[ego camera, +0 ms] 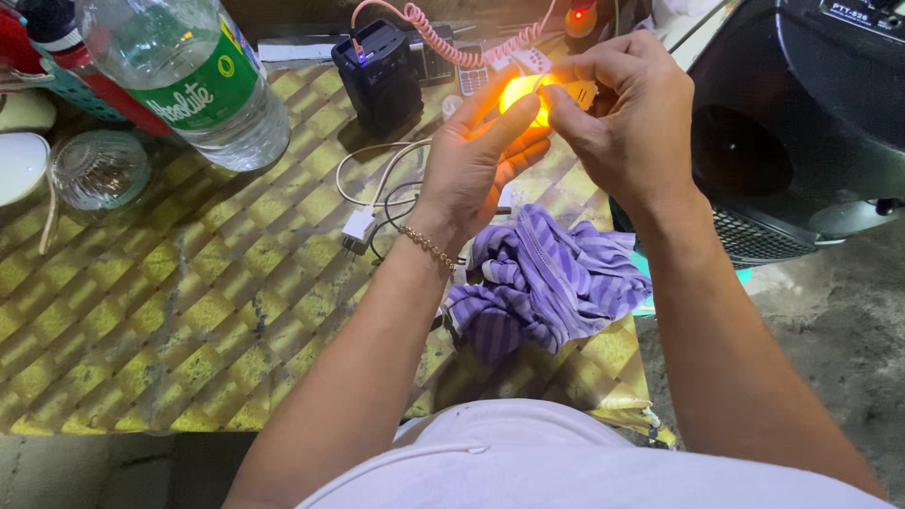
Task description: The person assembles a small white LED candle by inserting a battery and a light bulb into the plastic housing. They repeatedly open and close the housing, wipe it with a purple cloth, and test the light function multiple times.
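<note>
White shirt fabric (528,462) fills the bottom edge, closest to the lens, and both forearms reach up from it over the bench (141,320), which wears a yellow woven-pattern cover.

Up at the far end, the left hand (471,160) and the right hand (627,118) meet around a small glowing orange light (524,94). The left fingers (509,127) are curled under and beside the light, cradling it with the palm turned up; a thin gold bracelet (429,247) circles that wrist. The right fingers (575,99) are closed in a pinch on the light's pale yellow end, thumb and forefinger pressed against it. The light is lifted off the bench, held between the two sets of fingers.

Below the fingers, toward the person, lies a crumpled purple striped cloth (547,278). Just beside the left wrist sit a white charger plug (359,226) and looped white and black cables. Beyond the fingers a small black speaker (382,75) stands, with a coiled pink cord (452,42) running above it. Well to the left of the fingers lie a clear plastic bottle (189,80) with a green label and a glass jar (99,170). To the right of the fingers stands a large black speaker cabinet (801,132).
</note>
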